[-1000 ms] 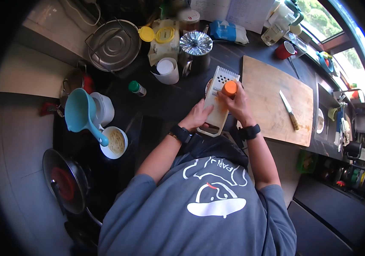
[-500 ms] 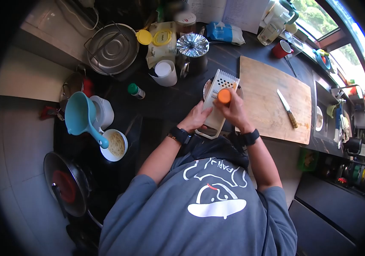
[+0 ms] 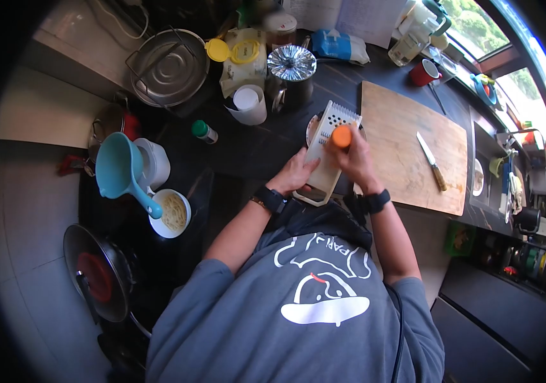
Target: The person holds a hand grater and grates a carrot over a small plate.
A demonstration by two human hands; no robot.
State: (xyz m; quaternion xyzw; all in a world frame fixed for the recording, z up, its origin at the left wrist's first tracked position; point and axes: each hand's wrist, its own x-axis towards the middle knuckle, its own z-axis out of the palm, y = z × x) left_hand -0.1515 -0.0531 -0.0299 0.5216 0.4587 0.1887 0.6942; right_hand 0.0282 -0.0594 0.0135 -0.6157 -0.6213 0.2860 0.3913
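My left hand (image 3: 295,172) is closed around the lower left side of a flat white grater (image 3: 324,167). The grater lies slanted over a plate (image 3: 311,127), most of which it hides. In my right hand (image 3: 356,163) is a piece of carrot (image 3: 341,136), its round orange end facing up. The carrot rests against the middle of the grater, just below the larger holes. Some orange bits show near the grater's upper right edge.
A wooden cutting board (image 3: 407,153) with a knife (image 3: 431,161) lies to the right. At left stand a blue strainer (image 3: 120,163) and a bowl of noodles (image 3: 174,212). A foil-topped pot (image 3: 291,64), a green-capped jar (image 3: 204,131) and a white cup (image 3: 247,105) stand behind.
My right hand and the carrot have shifted slightly up and to the right along the grater. My left hand keeps its hold. The whole view has moved a little.
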